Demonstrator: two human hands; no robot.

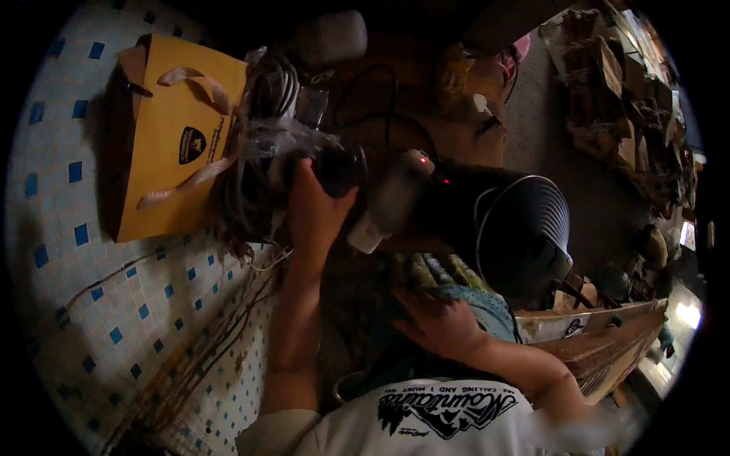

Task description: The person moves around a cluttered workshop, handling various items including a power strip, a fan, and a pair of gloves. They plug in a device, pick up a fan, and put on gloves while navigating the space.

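In the head view, the left hand (318, 213) reaches forward to a dark rounded object (338, 171) beside a tangle of cables and clear plastic wrap (285, 137). Its thumb and forefinger stand apart, with the dark object between them; the other fingers are hidden, so whether they close on it cannot be told. The right hand (441, 323) lies palm down near the person's lap, its fingers loosely spread on a teal cloth (490, 308), and has hold of nothing visible.

The dark object sits above the brown worktop (479, 140), just right of the cables. Left of these stands a yellow paper bag (171, 144) with pale ribbon handles and a dark crest, close to a white tiled surface (57, 205) dotted with blue squares. To the right of the left hand are a small white block (367, 237) and a pale device (420, 159) showing a red light. Farther right, a large black ribbed object (525, 235) lies with its round end toward the right. At the far side of the worktop are a whitish container (334, 36) and a yellow packet (455, 72). A heap of torn cardboard (616, 114) fills the upper right.
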